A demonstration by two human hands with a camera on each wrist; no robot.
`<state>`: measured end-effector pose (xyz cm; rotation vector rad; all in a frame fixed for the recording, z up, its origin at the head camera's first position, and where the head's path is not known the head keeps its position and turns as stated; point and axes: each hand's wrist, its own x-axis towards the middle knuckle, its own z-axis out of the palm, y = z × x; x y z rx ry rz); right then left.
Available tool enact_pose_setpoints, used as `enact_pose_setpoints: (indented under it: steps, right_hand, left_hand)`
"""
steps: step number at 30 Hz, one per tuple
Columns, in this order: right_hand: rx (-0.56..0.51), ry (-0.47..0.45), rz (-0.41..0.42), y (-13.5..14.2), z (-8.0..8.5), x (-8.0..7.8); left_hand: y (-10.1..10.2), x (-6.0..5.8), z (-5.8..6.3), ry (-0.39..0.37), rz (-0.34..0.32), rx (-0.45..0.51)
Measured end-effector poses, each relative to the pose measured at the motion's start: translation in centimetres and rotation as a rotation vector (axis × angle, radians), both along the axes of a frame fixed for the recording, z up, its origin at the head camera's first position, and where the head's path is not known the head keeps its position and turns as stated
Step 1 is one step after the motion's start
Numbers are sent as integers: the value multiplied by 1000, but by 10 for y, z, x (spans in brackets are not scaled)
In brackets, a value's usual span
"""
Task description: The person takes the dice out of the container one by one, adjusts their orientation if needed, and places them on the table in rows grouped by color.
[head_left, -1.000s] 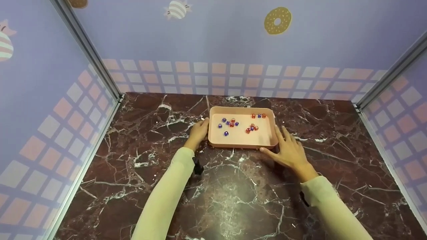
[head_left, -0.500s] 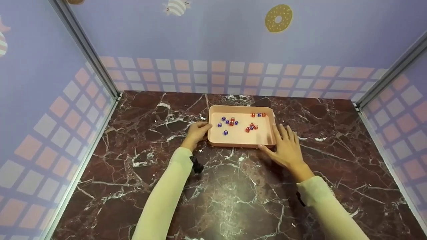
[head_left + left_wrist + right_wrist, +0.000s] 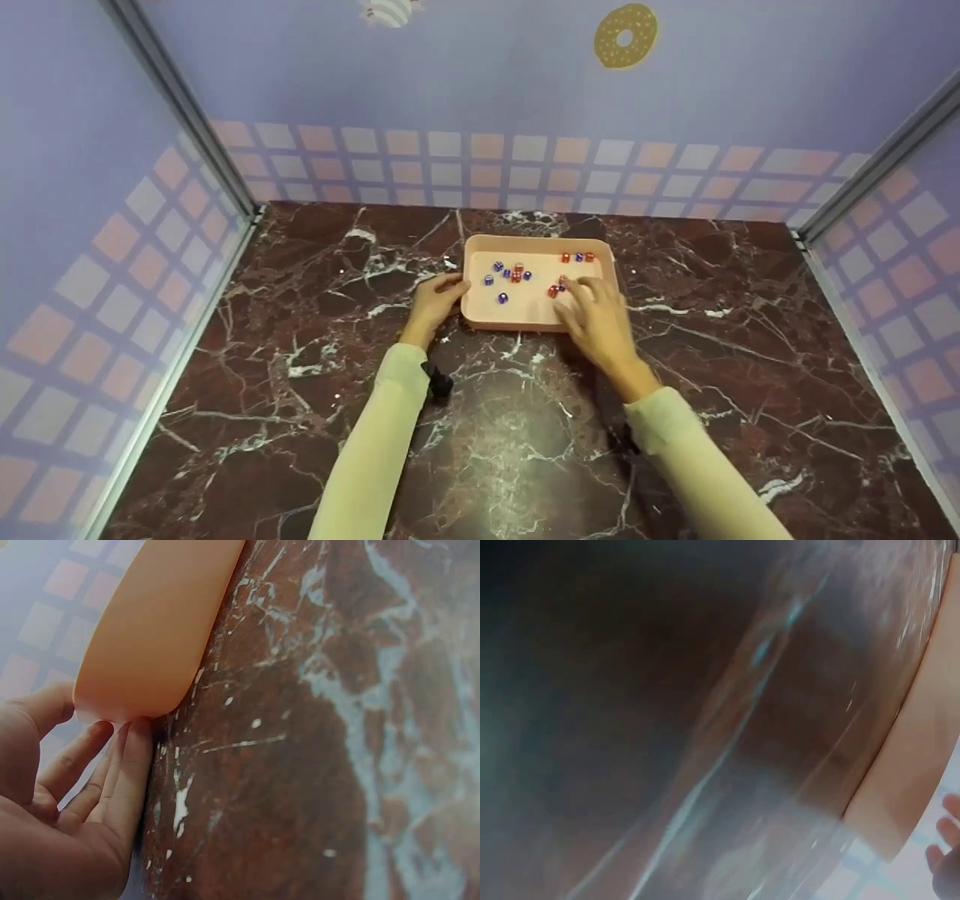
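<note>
A shallow peach tray stands on the marble table, several red and blue dice lying in it. At its left end my left hand grips the wall. In the left wrist view the fingertips press the outside and the thumb is at the rim. My right hand reaches over the near right part of the tray, fingers bent and spread above a small group of dice, partly covering it. Only its fingertips show beyond the tray wall in the right wrist view.
Blue dice and red dice lie loosely grouped in the tray's left half. A short row of dice sits in the far right corner. Patterned panels enclose the table at the back and sides.
My right hand has left the tray's right end and moved inward over the dice. The left hand stays at the left end, its fingers shifted slightly. The dice keep their places.
</note>
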<state>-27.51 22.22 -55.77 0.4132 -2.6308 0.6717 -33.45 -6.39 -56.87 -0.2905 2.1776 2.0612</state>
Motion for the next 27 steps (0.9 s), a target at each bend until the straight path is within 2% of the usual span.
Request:
enact_pose_setpoints:
  steps: [5,12,16,20,27]
  right_hand:
    - [-15,24,49,-29,5,-15]
    - [-14,-77,53,-39,10,-32]
    - [-3,-94,66,-42,12,-40]
    - [29,-112,69,-46,15,-46]
    - [89,-160,84,-56,17,-59]
  left_hand:
    - [-6,3,2,31,33,-70]
    - [1,4,-4,77,46,-97]
    - [2,5,-6,96,47,-120]
    - [1,5,-5,107,43,-129]
    - [-3,6,-5,85,32,-68]
